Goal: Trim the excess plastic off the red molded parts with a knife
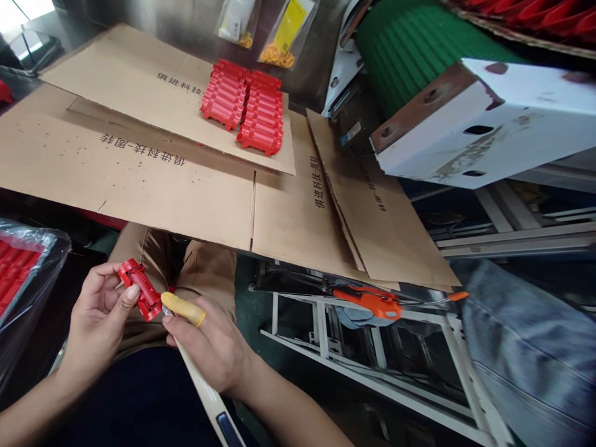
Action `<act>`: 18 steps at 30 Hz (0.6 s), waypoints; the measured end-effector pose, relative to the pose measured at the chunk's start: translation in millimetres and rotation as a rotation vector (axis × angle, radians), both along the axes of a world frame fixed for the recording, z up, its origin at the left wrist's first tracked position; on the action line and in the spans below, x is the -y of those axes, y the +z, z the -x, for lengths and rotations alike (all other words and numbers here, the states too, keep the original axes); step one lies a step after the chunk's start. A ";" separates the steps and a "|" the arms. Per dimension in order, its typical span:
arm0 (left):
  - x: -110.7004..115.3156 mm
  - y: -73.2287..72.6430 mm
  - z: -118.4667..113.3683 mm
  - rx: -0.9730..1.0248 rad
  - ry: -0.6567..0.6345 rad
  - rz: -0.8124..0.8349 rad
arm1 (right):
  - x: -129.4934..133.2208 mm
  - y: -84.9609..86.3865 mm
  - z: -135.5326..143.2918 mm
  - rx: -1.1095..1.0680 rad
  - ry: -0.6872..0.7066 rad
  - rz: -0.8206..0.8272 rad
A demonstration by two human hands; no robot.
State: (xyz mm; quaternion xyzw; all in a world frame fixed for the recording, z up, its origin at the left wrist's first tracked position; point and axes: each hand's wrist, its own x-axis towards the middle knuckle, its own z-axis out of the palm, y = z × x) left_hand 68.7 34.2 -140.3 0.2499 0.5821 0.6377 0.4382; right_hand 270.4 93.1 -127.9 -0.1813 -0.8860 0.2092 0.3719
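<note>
Above my lap, my left hand [105,304] pinches a red plastic part [143,290], a short tube with ring-like ends, between thumb and fingers. My right hand [205,335] is closed around a pale-handled tool [202,388] with a dark inset on its handle. A yellow finger cover [184,308] sits on one of its fingers. The tool's tip is hidden at the lower end of the red part, where my right fingertips meet it. Two rows of similar red parts [264,115] stand on the cardboard [130,81] on the table.
Two plastic bags [284,37] with yellow pieces lie behind the cardboard. A green conveyor belt [410,49] with a white metal frame [493,124] is at the right. A lined bin [18,267] of red parts is at the left. An orange-handled tool [372,301] lies below the table edge.
</note>
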 end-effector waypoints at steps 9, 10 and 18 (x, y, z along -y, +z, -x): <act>1.4 -1.5 2.1 0.040 -0.061 -0.020 | -2.4 -12.4 9.1 -0.358 -0.003 0.912; 2.6 -2.8 2.5 0.007 -0.059 -0.027 | -2.9 -14.1 12.2 -0.407 0.021 1.022; 1.4 0.1 0.4 -0.126 0.035 -0.068 | 7.9 6.7 12.1 -0.370 0.437 0.947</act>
